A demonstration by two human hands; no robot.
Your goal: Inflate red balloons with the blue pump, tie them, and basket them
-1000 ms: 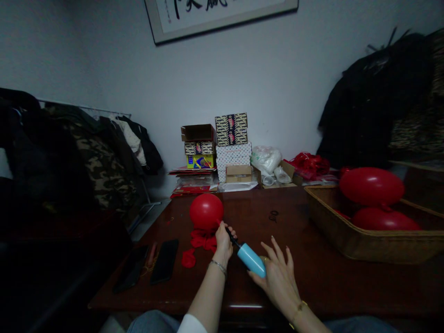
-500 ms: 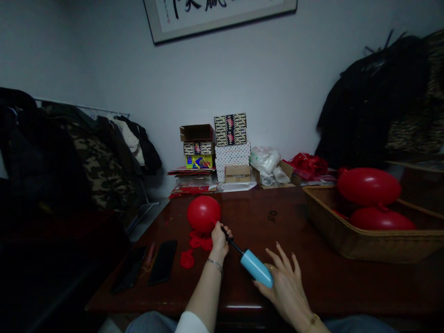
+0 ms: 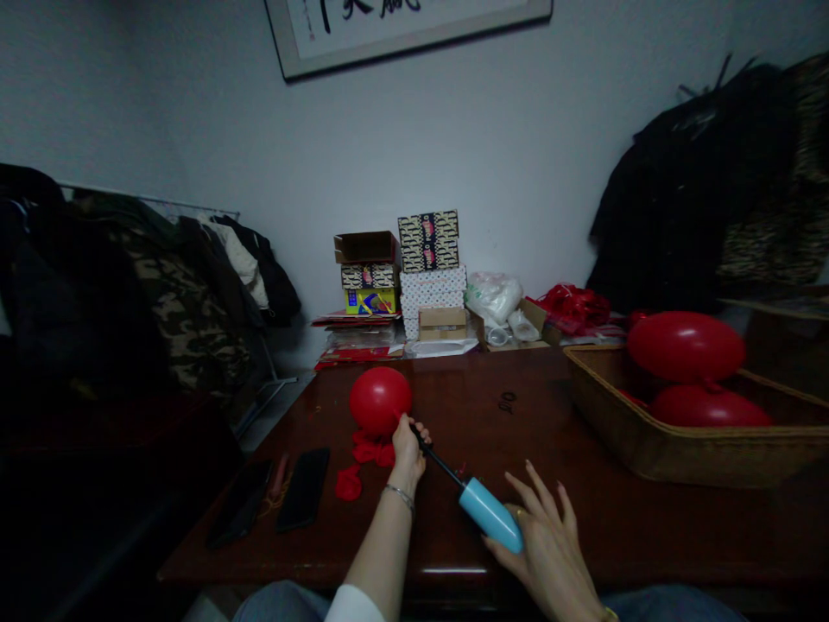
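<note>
A partly inflated red balloon stands off the far side of my left hand. That hand is closed around the balloon's neck and the black front end of a hand balloon pump. The pump's black rod runs right and toward me into its light blue barrel. My right hand holds the barrel's near end between thumb and palm, its other fingers stretched out. Limp red balloons lie just under the inflated one, and another flat balloon is nearer me. The mouth of the inflated balloon is hidden by my fingers.
A wicker basket with inflated red balloons stands on the table's right side. Two dark phones lie at the left. Stacked boxes, plastic bags and red material line the back. Small black loops lie mid-table.
My right hand has drawn the pump's blue barrel right and toward me, so more black rod shows. My left hand keeps its hold, and the balloon's size looks about the same.
</note>
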